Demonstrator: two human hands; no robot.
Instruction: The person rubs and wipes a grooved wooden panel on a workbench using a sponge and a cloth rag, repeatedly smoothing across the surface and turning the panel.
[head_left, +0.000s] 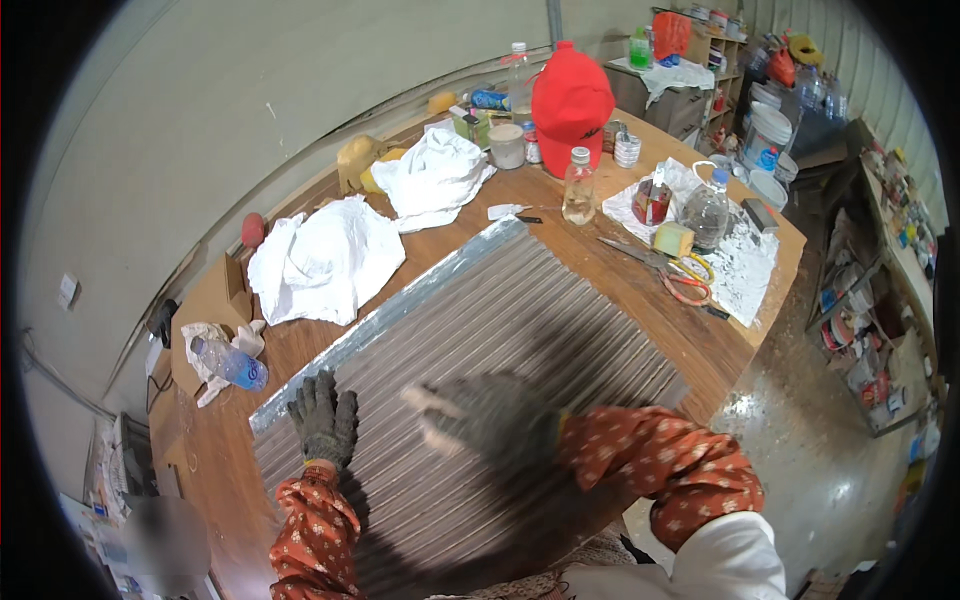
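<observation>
A large ribbed grey-brown panel point(480, 340) lies on the wooden table in front of me, with a silvery strip point(400, 315) along its far left edge. My left hand point(325, 420), in a dark grey knit glove, rests open on the panel's left part, fingers spread. Over the middle of the panel, my gloved right hand point(500, 420) is smeared by motion. Its fingers look curled, and something pale shows at their tips; whether that is bare fingers or a held piece I cannot make out. Patterned orange-red sleeves cover both forearms.
Behind the panel lie white cloths point(330, 260), a red cap point(572, 105) and a clear bottle point(579, 185). Scissors point(675, 268), a sponge block point(673, 239) and a blue-capped bottle point(708, 210) sit at the right. A water bottle point(232, 363) lies at the left.
</observation>
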